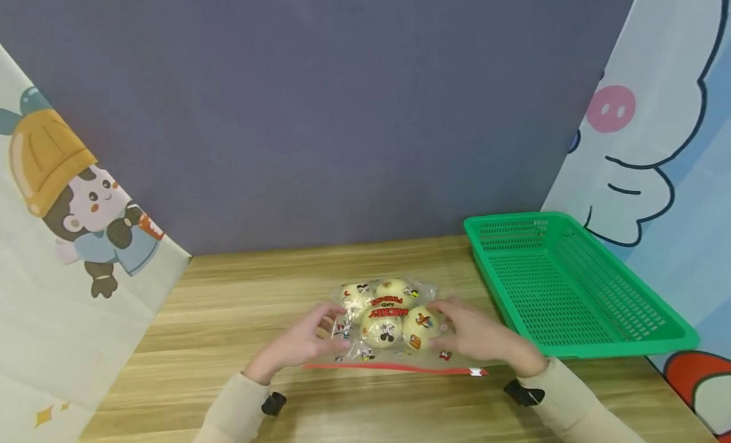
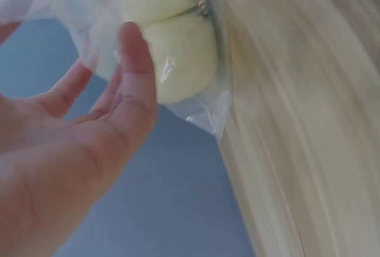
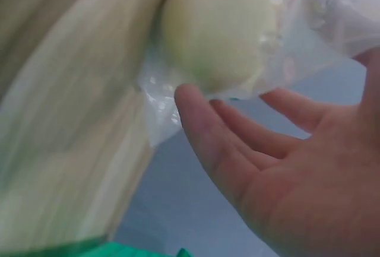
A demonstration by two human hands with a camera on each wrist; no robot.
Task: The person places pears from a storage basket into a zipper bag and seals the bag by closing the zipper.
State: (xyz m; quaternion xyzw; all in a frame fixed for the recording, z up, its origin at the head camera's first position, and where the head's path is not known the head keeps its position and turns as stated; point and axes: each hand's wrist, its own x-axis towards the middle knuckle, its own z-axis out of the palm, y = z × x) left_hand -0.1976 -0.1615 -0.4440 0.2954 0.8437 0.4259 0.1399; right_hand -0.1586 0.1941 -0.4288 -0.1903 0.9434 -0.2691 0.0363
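Note:
A clear zip bag (image 1: 356,354) printed "Mickey and Friends" lies flat on the table, its red zip edge towards me and a white slider (image 1: 476,371) at the right end. Inside sit several pale, round, bun-like pieces (image 1: 381,329). My left hand (image 1: 305,336) is at the bag's left side, fingers loosely bent; in the left wrist view its fingertip (image 2: 130,34) meets the plastic beside a piece. On the opposite side is my right hand (image 1: 474,332), fingers spread and relaxed, with a fingertip (image 3: 189,97) against the bag in the right wrist view.
A green slotted plastic basket (image 1: 493,281) stands on the wooden table (image 1: 240,290) to the right, close to my right forearm. A grey wall (image 1: 320,113) rises behind the table, with cartoon-printed panels (image 1: 657,195) at both sides.

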